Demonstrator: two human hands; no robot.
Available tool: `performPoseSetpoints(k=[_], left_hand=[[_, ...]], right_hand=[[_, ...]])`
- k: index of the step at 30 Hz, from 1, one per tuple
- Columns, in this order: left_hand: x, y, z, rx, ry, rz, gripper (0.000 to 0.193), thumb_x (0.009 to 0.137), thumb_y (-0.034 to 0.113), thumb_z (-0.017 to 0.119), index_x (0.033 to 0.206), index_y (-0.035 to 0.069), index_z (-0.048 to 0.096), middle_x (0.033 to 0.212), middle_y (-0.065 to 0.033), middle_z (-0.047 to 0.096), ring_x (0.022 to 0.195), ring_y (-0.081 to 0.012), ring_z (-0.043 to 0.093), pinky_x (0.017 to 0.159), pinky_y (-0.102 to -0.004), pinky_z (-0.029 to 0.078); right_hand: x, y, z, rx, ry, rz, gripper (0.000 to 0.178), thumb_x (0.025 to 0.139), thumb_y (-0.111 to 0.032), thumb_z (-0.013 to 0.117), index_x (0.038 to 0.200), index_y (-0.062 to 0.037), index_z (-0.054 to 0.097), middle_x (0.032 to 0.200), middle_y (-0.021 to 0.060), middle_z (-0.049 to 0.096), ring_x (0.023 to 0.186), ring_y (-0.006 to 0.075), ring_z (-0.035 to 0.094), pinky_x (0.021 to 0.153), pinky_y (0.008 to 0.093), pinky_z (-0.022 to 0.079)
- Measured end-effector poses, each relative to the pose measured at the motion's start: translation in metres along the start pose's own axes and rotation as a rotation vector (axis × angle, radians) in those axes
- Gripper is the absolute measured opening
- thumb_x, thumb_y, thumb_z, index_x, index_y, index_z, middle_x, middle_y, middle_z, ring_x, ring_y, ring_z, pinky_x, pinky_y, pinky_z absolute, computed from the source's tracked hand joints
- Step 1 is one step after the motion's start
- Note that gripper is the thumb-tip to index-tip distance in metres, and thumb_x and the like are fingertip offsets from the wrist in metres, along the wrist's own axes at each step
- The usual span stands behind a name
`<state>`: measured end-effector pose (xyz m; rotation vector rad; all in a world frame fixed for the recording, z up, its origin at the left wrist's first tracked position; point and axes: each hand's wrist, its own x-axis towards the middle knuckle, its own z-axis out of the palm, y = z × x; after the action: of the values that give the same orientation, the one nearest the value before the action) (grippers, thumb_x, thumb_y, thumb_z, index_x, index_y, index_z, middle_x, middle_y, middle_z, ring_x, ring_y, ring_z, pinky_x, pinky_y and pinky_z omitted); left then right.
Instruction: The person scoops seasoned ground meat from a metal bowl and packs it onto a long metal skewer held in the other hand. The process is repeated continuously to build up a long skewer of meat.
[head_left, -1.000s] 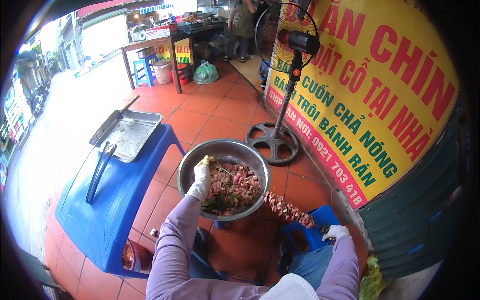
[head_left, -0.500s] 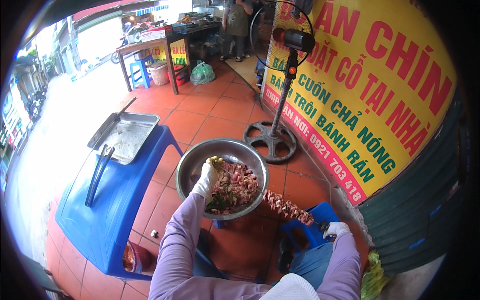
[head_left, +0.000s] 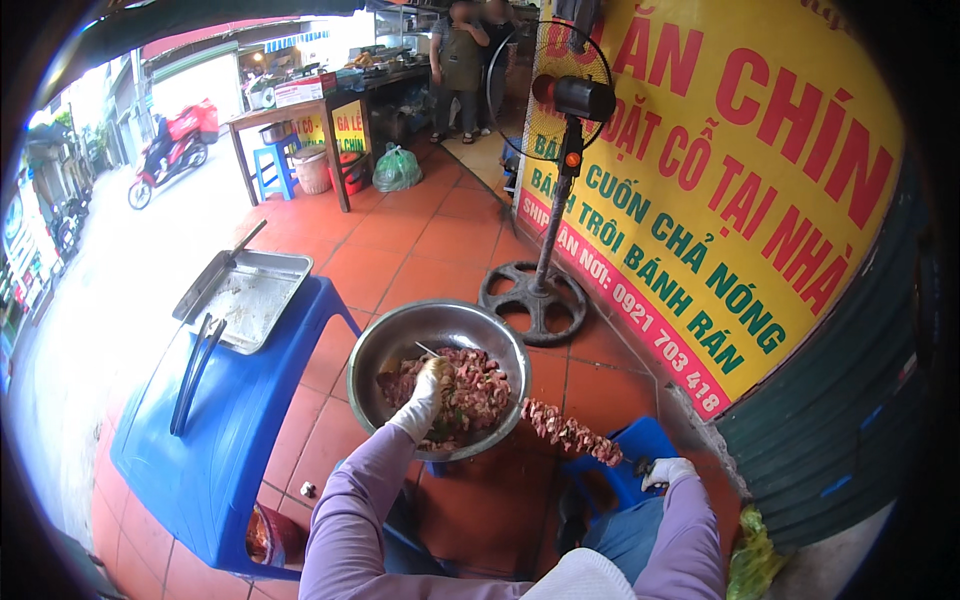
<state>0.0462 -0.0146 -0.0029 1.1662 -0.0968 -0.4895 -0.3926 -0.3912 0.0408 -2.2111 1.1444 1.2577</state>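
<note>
Right grip (head_left: 671, 473) clasps the loaded skewer (head_left: 570, 432), which extends leftward — left grip (head_left: 422, 402), closure unclear, inside the bowl (head_left: 437, 316).

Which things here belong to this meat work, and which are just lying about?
In use:
- left hand, at the meat
- metal bowl, holding that meat
- right hand, gripping the loaded skewer

Apparently just about, untouched:
- tray and dark tongs on the blue table
- fan
- green bag

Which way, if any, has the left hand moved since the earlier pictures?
Yes: against the metal bowl, the left hand moved rightward, toward the bowl's middle.
</note>
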Motion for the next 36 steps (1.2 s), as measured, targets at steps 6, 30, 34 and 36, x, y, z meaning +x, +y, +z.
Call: performPoseSetpoints(k=[6,30,34,36], left_hand=[[-0.002,0.018,-0.030,1.416,0.069,-0.323,0.054,0.080,0.031,0.057,0.133,0.023,0.045,0.134,-0.0140,0.042,0.123,-0.0355,0.043,0.097,-0.0443,0.041],[0.004,0.040,-0.046,1.133,-0.289,-0.109,0.027,0.060,0.011,0.073,0.086,0.010,0.070,0.079,-0.0063,0.068,0.077,-0.0170,0.065,0.071,-0.0314,0.051],[-0.005,0.049,-0.044,1.019,-0.276,-0.172,0.028,0.060,0.007,0.073,0.088,0.011,0.070,0.082,-0.0052,0.069,0.077,-0.0167,0.064,0.071,-0.0301,0.051],[-0.009,0.051,-0.042,1.023,-0.252,-0.184,0.031,0.060,0.005,0.072,0.090,0.010,0.070,0.083,-0.0050,0.068,0.076,-0.0166,0.064,0.071,-0.0296,0.051]], right_hand=[[-0.004,0.027,0.009,0.101,-0.044,0.036,0.030,0.067,-0.035,0.079,0.075,-0.0095,0.065,0.065,-0.0020,0.059,0.057,0.0118,0.053,0.054,0.0325,0.042],[-0.012,0.021,0.007,0.115,-0.084,0.063,0.027,0.068,-0.033,0.081,0.077,-0.0133,0.065,0.065,-0.0037,0.056,0.056,0.0094,0.049,0.051,0.0282,0.040],[-0.008,0.018,0.004,0.121,-0.070,0.037,0.032,0.067,-0.035,0.081,0.079,-0.0098,0.064,0.065,-0.0016,0.056,0.055,0.0110,0.050,0.053,0.0309,0.042],[-0.006,0.019,0.005,0.137,-0.086,0.042,0.031,0.068,-0.034,0.081,0.078,-0.0097,0.064,0.065,-0.0017,0.056,0.056,0.0110,0.050,0.053,0.0309,0.042]])
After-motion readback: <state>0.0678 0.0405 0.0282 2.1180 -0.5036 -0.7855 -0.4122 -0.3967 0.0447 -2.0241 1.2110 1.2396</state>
